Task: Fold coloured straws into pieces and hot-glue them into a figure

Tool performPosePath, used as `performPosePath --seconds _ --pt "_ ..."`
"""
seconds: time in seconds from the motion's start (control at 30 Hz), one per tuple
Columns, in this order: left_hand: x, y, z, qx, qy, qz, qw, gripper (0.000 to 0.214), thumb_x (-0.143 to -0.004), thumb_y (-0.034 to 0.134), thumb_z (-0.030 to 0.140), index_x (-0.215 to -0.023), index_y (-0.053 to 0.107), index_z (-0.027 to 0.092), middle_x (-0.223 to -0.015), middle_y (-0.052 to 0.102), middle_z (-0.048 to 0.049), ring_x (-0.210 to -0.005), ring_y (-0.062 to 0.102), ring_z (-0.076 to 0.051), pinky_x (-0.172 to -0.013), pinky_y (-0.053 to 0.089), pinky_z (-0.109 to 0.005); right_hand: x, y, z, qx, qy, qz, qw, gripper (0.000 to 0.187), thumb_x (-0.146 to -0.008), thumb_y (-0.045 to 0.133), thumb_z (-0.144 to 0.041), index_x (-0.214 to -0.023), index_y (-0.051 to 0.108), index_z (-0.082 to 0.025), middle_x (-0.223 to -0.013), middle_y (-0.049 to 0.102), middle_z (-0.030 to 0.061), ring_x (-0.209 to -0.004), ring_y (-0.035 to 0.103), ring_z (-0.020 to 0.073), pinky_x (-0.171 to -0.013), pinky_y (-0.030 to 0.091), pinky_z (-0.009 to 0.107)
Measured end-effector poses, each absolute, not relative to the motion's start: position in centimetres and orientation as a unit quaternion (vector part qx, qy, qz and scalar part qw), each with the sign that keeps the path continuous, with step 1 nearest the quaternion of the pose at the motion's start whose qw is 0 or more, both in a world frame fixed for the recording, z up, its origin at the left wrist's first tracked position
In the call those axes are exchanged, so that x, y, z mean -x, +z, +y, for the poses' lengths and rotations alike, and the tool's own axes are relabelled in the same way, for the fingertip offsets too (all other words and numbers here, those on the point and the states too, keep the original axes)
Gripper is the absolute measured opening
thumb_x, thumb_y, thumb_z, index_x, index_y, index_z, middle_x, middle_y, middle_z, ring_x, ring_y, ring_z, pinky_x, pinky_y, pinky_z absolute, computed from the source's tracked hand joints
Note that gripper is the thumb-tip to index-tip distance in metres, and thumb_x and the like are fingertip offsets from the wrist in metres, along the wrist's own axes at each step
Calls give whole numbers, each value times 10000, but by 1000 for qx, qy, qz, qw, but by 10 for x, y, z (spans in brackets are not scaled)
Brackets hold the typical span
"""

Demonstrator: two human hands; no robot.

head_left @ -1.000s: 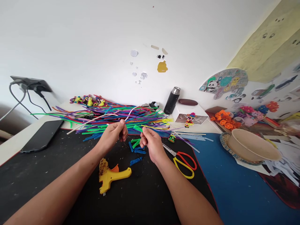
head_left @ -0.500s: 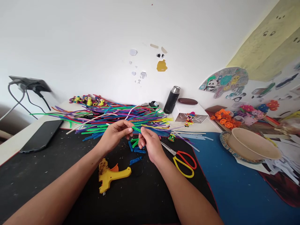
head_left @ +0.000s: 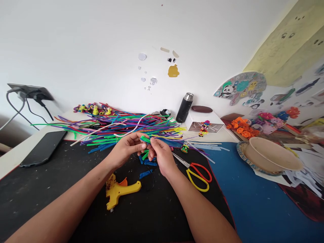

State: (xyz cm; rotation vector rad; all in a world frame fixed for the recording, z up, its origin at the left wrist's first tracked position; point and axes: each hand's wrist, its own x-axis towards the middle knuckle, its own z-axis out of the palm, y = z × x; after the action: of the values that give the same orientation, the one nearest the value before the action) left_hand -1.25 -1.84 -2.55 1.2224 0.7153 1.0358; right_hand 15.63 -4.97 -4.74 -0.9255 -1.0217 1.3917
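Note:
My left hand and my right hand meet above the black mat, both pinching a short green pipe cleaner piece between their fingertips. Just below them lie a few cut blue and green pipe cleaner pieces. Behind the hands spreads a big pile of long coloured pipe cleaners. A yellow glue gun lies by my left forearm. Scissors with red and yellow handles rest to the right of my right wrist.
A black phone lies at the left edge, under a wall socket with cables. A black flask, a white box, a beige bowl, a blue mat and paper crafts fill the right side.
My hands have come together: the left hand moved right onto the green piece that the right hand was holding, and both now pinch it.

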Motion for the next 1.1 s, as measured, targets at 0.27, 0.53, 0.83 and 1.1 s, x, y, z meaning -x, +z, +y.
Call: performPosePath --seconds 0.27,0.53,0.83,1.1 --pt "14 -32 -15 -485 469 307 671 339 -698 975 383 -912 818 173 -702 714 -35 -627 617 -150 -544 432 -239 -153 -50 -52 374 603 -469 526 491 -890 722 -676 -774 659 -203 -526 523 -56 -460 504 121 -529 410 269" --pt "16 -30 -14 -469 478 332 664 327 -733 943 397 -922 827 157 -725 718 -53 -629 594 -140 -548 412 -237 -154 -47 -53 379 595 -489 513 482 -907 689 -672 -841 712 -195 -552 560 -45 -478 523 123 -542 410 265" --pt "17 -28 -14 -450 474 321 686 317 -754 908 346 -981 825 141 -693 672 -36 -620 566 -136 -546 407 -238 -154 -47 -54 385 577 -513 505 420 -908 705 -620 -887 737 -201 -559 549 -55 -485 528 128 -551 439 272" --pt "16 -30 -13 -435 466 314 704 284 -714 953 347 -807 770 151 -671 653 -16 -581 547 -108 -537 434 -216 -152 -44 -56 389 556 -534 504 377 -919 698 -569 -820 680 -206 -538 553 -52 -484 511 130 -543 430 271"
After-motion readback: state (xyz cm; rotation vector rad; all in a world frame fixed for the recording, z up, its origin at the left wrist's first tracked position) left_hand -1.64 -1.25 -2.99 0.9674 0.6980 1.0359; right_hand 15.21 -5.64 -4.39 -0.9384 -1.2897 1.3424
